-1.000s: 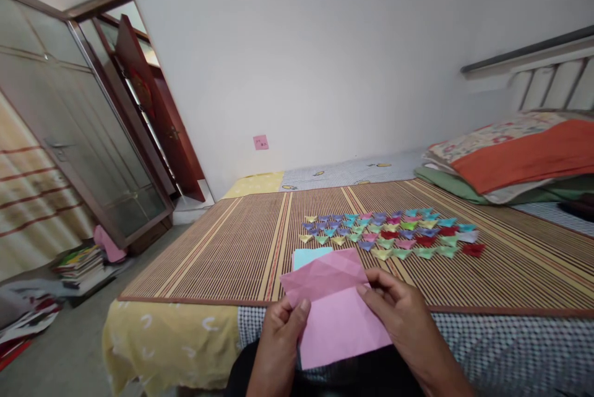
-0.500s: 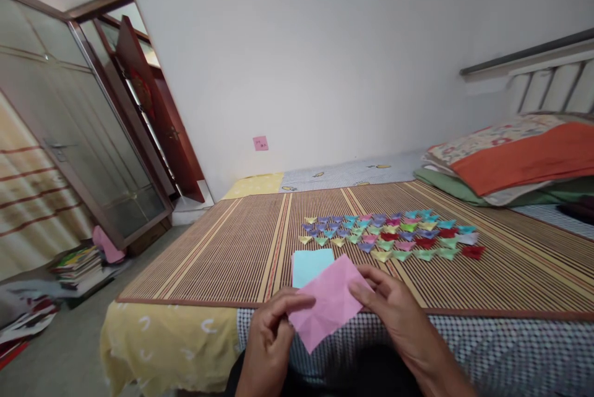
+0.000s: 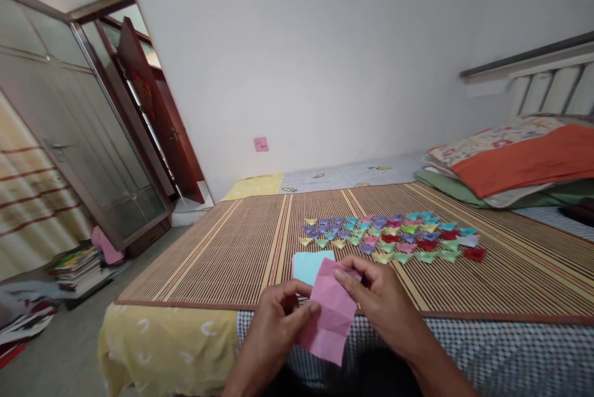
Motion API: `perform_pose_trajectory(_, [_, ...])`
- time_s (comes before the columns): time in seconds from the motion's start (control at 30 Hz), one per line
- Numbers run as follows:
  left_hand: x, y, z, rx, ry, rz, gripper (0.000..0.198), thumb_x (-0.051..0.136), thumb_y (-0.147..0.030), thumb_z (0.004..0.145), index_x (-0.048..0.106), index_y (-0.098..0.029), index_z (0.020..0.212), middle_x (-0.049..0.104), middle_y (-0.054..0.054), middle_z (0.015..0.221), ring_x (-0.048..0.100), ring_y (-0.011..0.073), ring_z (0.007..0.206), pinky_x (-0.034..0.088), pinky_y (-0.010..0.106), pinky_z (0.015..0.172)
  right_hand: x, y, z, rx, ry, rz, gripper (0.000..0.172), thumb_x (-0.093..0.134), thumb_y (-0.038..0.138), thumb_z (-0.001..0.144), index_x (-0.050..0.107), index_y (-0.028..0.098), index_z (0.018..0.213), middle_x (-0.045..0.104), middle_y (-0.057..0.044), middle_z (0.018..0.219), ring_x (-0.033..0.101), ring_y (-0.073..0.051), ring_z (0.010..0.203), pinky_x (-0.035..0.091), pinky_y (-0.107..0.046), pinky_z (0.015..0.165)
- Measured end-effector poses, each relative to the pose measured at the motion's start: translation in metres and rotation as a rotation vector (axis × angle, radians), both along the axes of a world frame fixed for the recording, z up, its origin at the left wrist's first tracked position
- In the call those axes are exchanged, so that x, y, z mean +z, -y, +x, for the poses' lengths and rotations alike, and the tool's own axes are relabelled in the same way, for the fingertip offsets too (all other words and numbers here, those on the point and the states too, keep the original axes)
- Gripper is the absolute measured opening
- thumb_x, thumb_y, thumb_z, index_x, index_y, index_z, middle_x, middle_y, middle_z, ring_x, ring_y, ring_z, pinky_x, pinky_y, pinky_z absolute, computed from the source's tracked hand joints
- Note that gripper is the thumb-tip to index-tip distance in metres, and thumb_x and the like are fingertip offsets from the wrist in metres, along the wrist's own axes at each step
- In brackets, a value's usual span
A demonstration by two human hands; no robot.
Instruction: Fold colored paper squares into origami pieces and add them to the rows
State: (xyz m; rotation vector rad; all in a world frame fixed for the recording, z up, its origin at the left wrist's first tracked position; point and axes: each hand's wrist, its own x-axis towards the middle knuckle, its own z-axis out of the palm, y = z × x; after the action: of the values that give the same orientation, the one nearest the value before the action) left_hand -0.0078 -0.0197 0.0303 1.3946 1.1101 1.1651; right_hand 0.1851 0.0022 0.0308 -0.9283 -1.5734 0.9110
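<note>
A creased sheet of pink paper [image 3: 331, 316] is held between both hands above the near edge of the bed. My left hand [image 3: 281, 323] pinches its left edge, thumb on the near face. With thumb and fingers, my right hand [image 3: 378, 295] grips its upper right part. Just behind the sheet, a stack of square paper with light blue on top [image 3: 312, 266] lies on the woven mat [image 3: 223, 255], partly covered by the pink sheet. Rows of small folded paper boats [image 3: 390, 239] in many colours stand beyond my right hand.
Folded bedding with an orange panel [image 3: 524, 159] lies at the far right of the bed. A pink note [image 3: 260, 144] sticks to the white wall. To the left are a glass-panelled door [image 3: 93, 119] and a stack of books [image 3: 77, 264] near the floor.
The pink sheet has turned more upright and looks narrower, its right edge now bent over. My left thumb has come onto its near face, and my right hand has shifted slightly left.
</note>
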Motion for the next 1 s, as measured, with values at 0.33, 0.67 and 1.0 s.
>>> perform_pose_trajectory(0.33, [-0.014,0.003,0.010,0.199,0.101,0.192,0.018,0.084,-0.033,0.077,0.081,-0.018,0.086,0.079,0.012,0.099,0.071,0.0271,0.094,0.054,0.030,0.080,-0.001,-0.003,0.006,-0.060,0.000,0.066,0.026,0.061,0.038,0.094,0.068,0.019,0.078,0.066,-0.001,0.072,0.060,-0.018,0.070,0.046,-0.028,0.065])
perform_pose_trajectory(0.67, [-0.048,0.016,0.026,0.056,0.880,-0.380,0.045,0.083,-0.049,0.078,0.077,-0.011,0.100,0.079,0.017,0.103,0.076,0.0276,0.094,0.060,0.032,0.076,-0.028,0.018,0.004,-0.040,0.109,0.400,0.021,0.054,0.014,0.096,0.067,0.027,0.086,0.073,-0.003,0.089,0.065,-0.025,0.101,0.051,-0.035,0.089])
perform_pose_trajectory(1.0, [-0.039,0.014,0.036,0.114,0.825,-0.272,0.026,0.090,-0.030,0.072,0.077,-0.012,0.085,0.081,0.013,0.091,0.077,0.0284,0.089,0.061,0.038,0.084,-0.054,0.029,0.004,-0.251,0.173,0.363,0.015,0.063,0.025,0.094,0.068,0.025,0.079,0.067,-0.008,0.123,0.065,-0.027,0.116,0.050,-0.035,0.098])
